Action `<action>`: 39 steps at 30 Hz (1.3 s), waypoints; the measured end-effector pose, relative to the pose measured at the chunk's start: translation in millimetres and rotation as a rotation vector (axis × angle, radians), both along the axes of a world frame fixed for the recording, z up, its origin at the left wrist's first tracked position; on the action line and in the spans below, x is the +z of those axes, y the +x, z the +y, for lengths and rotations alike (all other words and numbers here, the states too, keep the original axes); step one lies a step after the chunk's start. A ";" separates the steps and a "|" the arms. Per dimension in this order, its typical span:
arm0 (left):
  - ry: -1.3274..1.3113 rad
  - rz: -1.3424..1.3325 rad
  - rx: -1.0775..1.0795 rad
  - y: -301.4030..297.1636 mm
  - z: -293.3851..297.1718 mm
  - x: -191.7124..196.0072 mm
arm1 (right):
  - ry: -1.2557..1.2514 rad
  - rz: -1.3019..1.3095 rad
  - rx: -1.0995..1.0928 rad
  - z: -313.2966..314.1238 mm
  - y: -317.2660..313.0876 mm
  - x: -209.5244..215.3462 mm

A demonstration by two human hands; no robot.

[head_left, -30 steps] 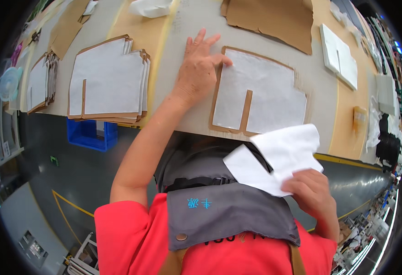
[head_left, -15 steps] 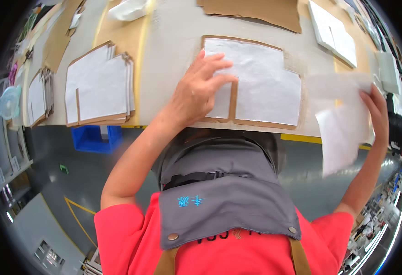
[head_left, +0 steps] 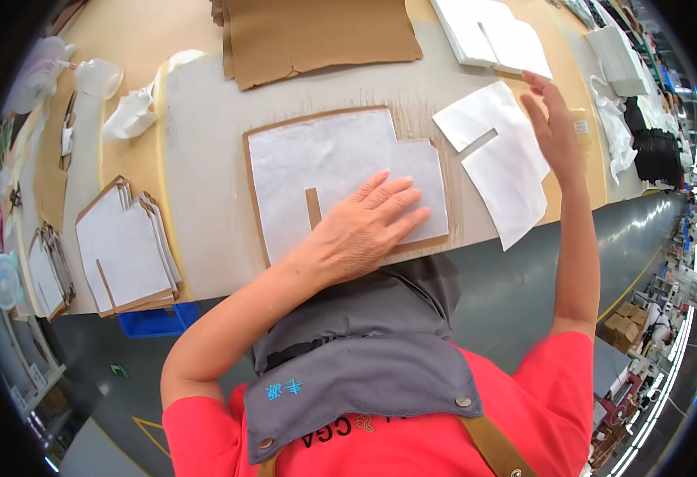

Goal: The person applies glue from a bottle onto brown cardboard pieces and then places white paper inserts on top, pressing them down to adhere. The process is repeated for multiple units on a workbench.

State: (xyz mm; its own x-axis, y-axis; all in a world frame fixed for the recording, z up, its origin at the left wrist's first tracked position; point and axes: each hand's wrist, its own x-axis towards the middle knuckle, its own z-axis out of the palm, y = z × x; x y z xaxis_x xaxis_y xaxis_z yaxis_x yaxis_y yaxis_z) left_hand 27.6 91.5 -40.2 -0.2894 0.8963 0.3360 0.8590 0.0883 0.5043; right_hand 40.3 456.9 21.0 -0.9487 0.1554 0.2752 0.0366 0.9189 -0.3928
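Note:
My left hand [head_left: 372, 222] lies flat, fingers stretched, on a white slotted sheet [head_left: 325, 151]. That sheet covers a slightly larger brown cardboard piece [head_left: 248, 171], whose brown shows along the rim and through the slot. To the right, a loose white slotted sheet [head_left: 507, 167] rests on the table, one pointed corner hanging past the front edge. My right hand [head_left: 553, 127] is beside this loose sheet, fingers apart and seemingly holding nothing. Its fingertips reach the near corner of a stack of white cut sheets [head_left: 491, 36].
Brown cardboard sheets [head_left: 325, 40] are piled at the back of the table [head_left: 205, 159]. Stacked white-covered brown pieces [head_left: 122, 246] stand at the left front, above a blue bin [head_left: 158, 320]. Crumpled white material [head_left: 131, 114] lies at the back left, black material [head_left: 657, 155] at the right.
My right hand has let go of the loose white sheet, now lying on the table, and moved toward the white stack. My left hand has flattened onto the middle sheet. The view has shifted.

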 end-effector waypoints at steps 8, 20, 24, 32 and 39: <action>-0.013 0.084 0.038 -26.5 29.0 -9.7 | 0.025 0.017 0.267 -82.9 -9.1 -8.4; 0.019 -0.087 0.161 -45.2 -16.3 -7.5 | -0.004 -0.171 0.424 -153.0 -61.5 -34.1; -0.010 -0.065 0.314 -74.4 -46.5 -5.8 | -0.035 -0.280 0.403 -155.6 -73.6 -24.0; -0.168 0.089 0.295 -54.8 -96.2 14.9 | -0.309 -0.432 0.313 -145.4 -82.1 -25.4; -0.215 -0.097 0.003 42.9 -142.2 8.8 | -0.625 -0.673 0.222 -152.1 -66.6 -15.9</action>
